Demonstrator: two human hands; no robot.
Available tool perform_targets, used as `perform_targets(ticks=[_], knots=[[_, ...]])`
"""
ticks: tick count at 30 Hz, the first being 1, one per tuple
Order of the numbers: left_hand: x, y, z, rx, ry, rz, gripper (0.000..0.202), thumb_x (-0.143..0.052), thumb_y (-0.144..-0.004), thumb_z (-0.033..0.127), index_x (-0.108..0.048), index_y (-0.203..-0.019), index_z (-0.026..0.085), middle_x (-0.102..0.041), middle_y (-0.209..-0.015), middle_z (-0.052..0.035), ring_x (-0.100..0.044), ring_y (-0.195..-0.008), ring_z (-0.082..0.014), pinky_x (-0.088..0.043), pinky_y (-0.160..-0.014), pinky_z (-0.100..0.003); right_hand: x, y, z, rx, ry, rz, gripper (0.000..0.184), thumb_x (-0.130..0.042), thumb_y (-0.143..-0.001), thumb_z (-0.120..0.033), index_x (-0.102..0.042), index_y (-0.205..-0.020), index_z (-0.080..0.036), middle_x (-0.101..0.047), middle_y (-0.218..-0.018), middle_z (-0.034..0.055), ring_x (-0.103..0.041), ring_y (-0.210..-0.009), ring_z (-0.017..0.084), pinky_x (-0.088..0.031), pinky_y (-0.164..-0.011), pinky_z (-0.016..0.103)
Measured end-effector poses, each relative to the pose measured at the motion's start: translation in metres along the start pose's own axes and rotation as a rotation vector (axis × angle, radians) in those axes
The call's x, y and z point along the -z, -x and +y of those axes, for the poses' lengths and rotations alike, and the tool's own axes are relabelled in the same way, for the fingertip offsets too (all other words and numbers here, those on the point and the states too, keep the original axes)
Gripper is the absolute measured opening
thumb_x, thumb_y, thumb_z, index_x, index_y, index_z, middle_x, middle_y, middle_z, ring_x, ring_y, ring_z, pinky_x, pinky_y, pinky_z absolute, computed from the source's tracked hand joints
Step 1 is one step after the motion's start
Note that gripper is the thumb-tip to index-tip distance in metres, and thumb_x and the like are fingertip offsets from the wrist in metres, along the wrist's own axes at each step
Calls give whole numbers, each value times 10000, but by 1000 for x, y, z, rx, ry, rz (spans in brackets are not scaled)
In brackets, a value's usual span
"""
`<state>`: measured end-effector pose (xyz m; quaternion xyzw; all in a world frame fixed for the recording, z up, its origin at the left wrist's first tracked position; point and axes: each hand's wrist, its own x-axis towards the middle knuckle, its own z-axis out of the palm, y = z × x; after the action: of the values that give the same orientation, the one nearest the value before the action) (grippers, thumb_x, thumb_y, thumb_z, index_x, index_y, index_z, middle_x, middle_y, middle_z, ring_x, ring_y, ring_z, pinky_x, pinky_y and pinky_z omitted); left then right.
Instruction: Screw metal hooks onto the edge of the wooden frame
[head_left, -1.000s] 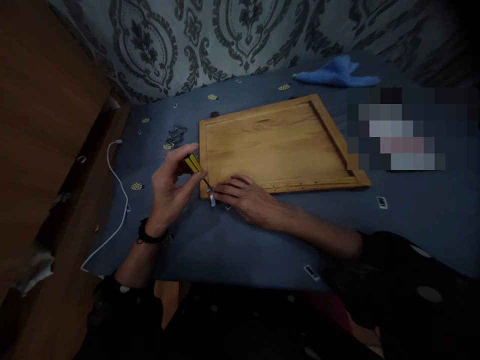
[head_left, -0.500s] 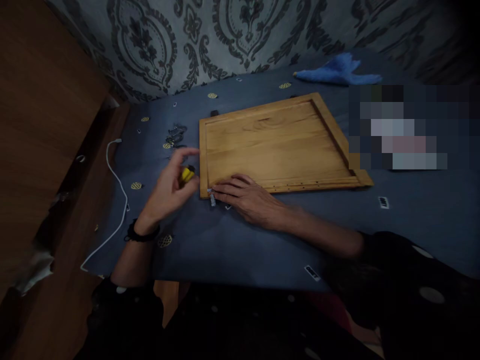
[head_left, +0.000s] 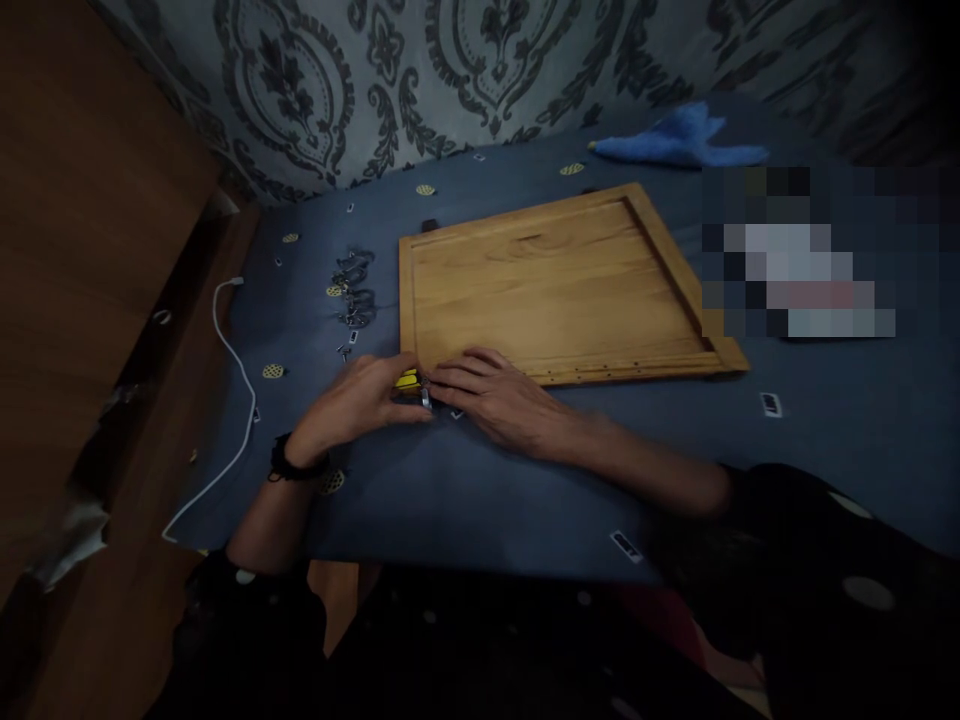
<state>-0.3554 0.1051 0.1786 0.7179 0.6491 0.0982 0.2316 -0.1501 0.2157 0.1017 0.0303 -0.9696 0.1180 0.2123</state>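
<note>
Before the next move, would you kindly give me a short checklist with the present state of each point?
1. Wooden panel resting on the blue cloth: ok.
2. Right hand steadying the panel at its near edge: ok, it lies over that edge.
3. Yellow tool in the left hand: ok, its handle shows between thumb and fingers.
4. Tool tip engaged with the small metal piece at the panel's near left corner: cannot tell, too small and partly covered.
5. Metal piece firmly fastened: cannot tell.
6. White cable away from both hands: ok, it lies apart, farther left.
</note>
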Motion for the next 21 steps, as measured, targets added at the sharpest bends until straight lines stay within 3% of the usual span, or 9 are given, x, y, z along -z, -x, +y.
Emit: perform_targets(ticks=[8,12,16,21], knots=[[-1,0,0,-23,-12,25,462,-758,-854,521,-659,-1197,227,-770,-1018,-25,-715,-884,-212,-498,-782,-281,1,0,0,-13,5,3,427,-482,-967,-100,-635,-1354,-192,-695,-1353,128,-608,-1254,271,-462,-1051,508],[4,3,0,-19,58,67,449,-735,-846,595,-652,-1081,222,-672,-763,26,-601,-654,-160,-410,-604,-255,1,0,0,-3,5,1,434,-474,-971,-84,-635,-1364,-173,-702,-1351,135,-612,-1254,267,-461,-1061,507],[12,7,1,-20,227,342,328,-553,-997,541,-583,-971,215,-480,-639,47,-438,-565,-126,-328,-539,-261,1,0,0,-8,12,-3,459,-459,-978,-71,-625,-1389,-190,-703,-1361,117,-604,-1272,258,-460,-1062,499],[12,4,4,-134,365,626,391,-490,-1024,571,-578,-906,209,-586,-819,-26,-544,-763,-158,-448,-712,-307,3,0,-1,-9,-1,-7,432,-461,-991,-88,-623,-1383,-165,-704,-1361,122,-594,-1287,259,-453,-1064,493]])
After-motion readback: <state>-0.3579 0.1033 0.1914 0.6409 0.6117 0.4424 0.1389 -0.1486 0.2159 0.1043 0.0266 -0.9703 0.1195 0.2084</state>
